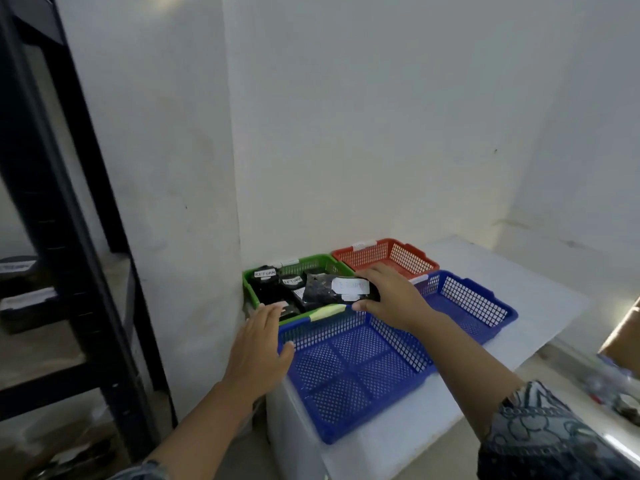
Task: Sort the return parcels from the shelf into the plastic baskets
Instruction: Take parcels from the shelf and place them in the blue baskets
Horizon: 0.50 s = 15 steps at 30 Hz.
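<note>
My right hand (391, 299) grips a black parcel (322, 291) with a white label and holds it above the right part of the green basket (251, 289). That basket contains several black parcels (268, 284) marked RETURN. My left hand (258, 344) hovers with straight fingers at the near left corner of the green basket, beside the rim of the near blue basket (349, 368), which has nothing in it. A red basket (388, 254) and a second blue basket (467, 303) stand behind and to the right.
The baskets sit on a white table (519, 282) in a corner of white walls. A dark metal shelf (69, 254) stands to the left, with black parcels on its boards. A cardboard box (623, 334) shows at the right edge.
</note>
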{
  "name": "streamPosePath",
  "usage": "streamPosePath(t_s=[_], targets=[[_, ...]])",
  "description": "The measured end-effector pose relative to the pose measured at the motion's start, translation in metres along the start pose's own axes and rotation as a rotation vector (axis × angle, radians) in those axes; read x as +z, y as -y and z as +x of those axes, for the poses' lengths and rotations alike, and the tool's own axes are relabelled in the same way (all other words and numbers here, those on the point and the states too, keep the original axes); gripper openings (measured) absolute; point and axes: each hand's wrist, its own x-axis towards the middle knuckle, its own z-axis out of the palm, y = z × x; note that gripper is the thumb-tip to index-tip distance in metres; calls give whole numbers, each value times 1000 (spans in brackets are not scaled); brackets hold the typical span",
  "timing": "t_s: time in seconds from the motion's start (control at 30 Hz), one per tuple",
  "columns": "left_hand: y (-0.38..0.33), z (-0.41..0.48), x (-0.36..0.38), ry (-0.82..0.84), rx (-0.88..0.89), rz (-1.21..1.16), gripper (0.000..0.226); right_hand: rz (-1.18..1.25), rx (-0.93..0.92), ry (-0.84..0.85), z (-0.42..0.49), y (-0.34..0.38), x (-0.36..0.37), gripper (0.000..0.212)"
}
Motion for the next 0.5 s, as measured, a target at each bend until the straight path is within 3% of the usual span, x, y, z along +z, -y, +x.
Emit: streamPosePath(t_s=[0.5], targets=[[70,111,110,121,-267,43,63,-8,-3,225,133,-109,100,63]])
